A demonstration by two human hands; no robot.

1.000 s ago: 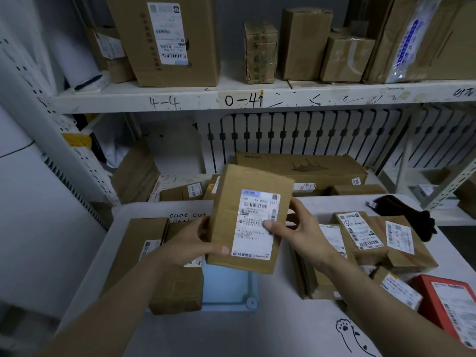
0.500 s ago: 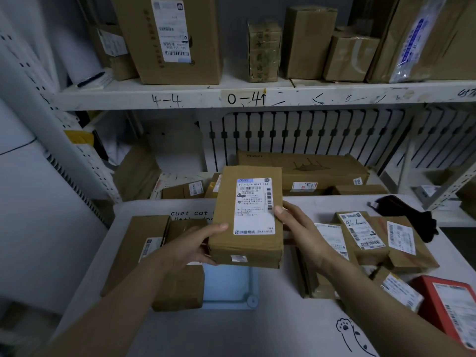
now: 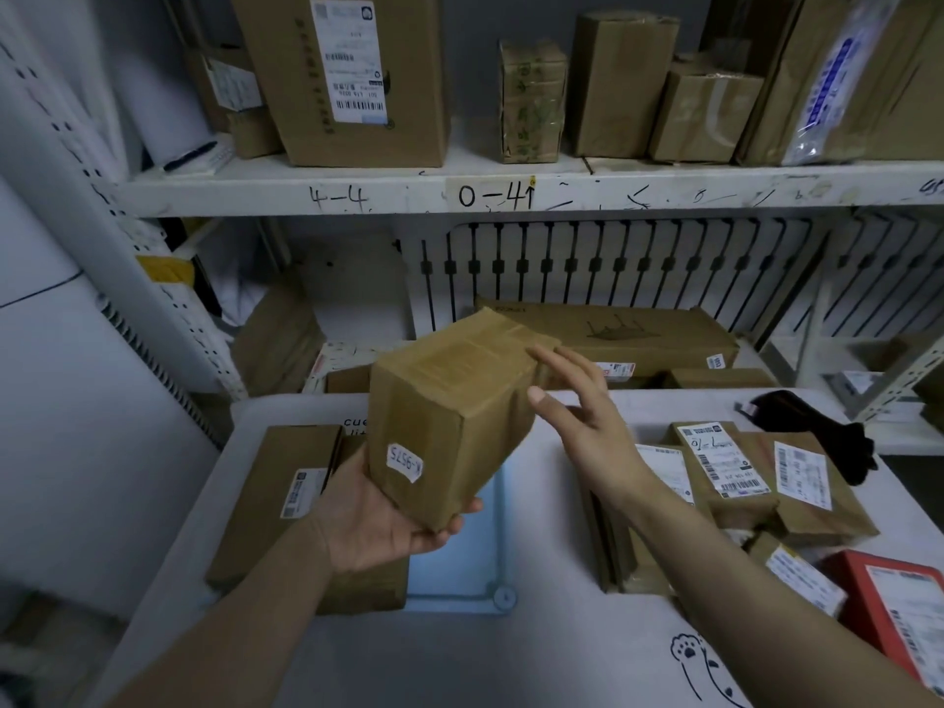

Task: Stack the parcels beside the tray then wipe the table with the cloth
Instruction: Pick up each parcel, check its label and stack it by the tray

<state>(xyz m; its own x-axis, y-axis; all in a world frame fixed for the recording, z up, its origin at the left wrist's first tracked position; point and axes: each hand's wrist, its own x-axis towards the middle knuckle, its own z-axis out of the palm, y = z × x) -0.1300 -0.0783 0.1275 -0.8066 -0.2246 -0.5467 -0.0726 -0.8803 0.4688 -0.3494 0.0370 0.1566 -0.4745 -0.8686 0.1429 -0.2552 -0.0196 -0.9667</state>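
While my left hand [image 3: 378, 523] cups the brown parcel [image 3: 449, 416] from below, fingers curled up round its lower corner, the box sits tilted in the air above the pale blue tray [image 3: 459, 569]. My right hand [image 3: 587, 416] is spread, with straight fingertips touching the parcel's upper right edge and the thumb held out beside it.

On the face turned toward me there is a small white sticker [image 3: 404, 462] with handwriting, upside down from where I look; it seems to read K-9575. The taped top face shows only faint print that I cannot make out.

Flat brown parcels [image 3: 270, 503] lie stacked just left of the tray on the white table [image 3: 459, 656], the top one bearing a barcode label too small to read. To the right of the tray lies a loose heap of parcels [image 3: 725, 467]. One of them has a printed barcode label with a handwritten mark that looks like 7-10. A red parcel [image 3: 889, 600] with a white label lies at the table's right edge. The black cloth [image 3: 817, 431] lies at the far right of the table, beyond that heap.

Printed on the table are the letters "cue", partly hidden behind my parcel, and a drawn paw print [image 3: 687, 651] near me. Across the shelf edge [image 3: 408, 196] is written 4-4 and 0-41. A big carton [image 3: 398, 94] above carries a long shipping label, blurred.
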